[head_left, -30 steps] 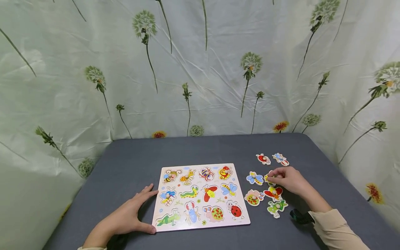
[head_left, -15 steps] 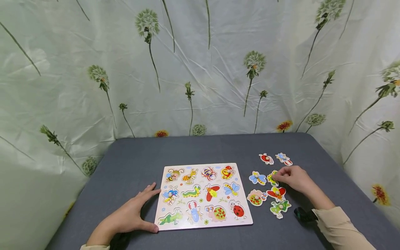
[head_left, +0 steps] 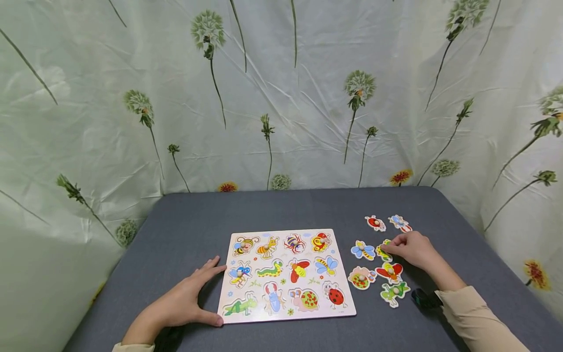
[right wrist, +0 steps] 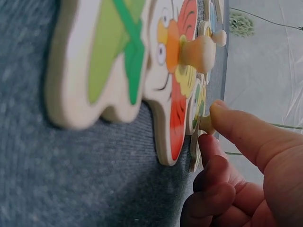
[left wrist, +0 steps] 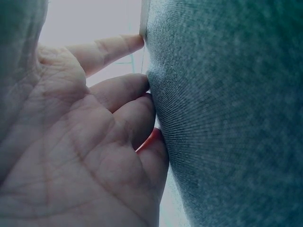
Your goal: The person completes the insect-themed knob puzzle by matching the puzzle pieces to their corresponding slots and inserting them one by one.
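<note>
Yellow-green piece (head_left: 383, 253) partly covered by right hand (head_left: 412, 250)

Right of the board (head_left: 325, 313), its knob (right wrist: 206, 125) is pinched between thumb and finger; its full outline is hidden. The board is touched by the left hand (head_left: 182, 299), thumb held apart, sleeve (head_left: 133, 347) cut off.

No legible txt, labels, brands, nos. or signs in any view. Puzzle board (head_left: 281, 253) has a tiny mark (head_left: 341, 312) nr its btm R corner in head view, too small to read.
</note>
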`<state>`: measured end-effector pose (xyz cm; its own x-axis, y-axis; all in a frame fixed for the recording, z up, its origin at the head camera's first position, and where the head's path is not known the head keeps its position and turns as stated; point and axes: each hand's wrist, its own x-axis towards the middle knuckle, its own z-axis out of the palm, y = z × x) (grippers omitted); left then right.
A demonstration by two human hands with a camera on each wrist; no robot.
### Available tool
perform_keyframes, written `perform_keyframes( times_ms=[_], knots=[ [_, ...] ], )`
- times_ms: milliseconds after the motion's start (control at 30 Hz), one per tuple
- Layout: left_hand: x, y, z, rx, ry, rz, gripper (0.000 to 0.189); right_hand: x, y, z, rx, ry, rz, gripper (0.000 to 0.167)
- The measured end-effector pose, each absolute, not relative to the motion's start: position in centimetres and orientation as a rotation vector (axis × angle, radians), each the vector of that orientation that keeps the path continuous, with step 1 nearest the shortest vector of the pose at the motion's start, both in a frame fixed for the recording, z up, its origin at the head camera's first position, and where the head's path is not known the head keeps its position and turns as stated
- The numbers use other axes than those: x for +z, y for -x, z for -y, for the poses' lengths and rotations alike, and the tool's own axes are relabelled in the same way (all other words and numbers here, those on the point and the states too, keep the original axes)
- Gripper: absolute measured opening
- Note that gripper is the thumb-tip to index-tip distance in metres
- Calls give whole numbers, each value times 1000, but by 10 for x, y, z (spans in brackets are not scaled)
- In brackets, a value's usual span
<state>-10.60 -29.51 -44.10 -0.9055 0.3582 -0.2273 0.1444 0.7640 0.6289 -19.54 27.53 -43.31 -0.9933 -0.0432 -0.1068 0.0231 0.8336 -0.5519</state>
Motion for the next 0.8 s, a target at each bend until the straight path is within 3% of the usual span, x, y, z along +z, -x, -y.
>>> perform_keyframes(
  times_ms=[800],
  knots=[
    [-441, 106, 295, 897, -384, -2622, 121, -426, 198, -286, -820, 40, -2941, 18]
  ],
)
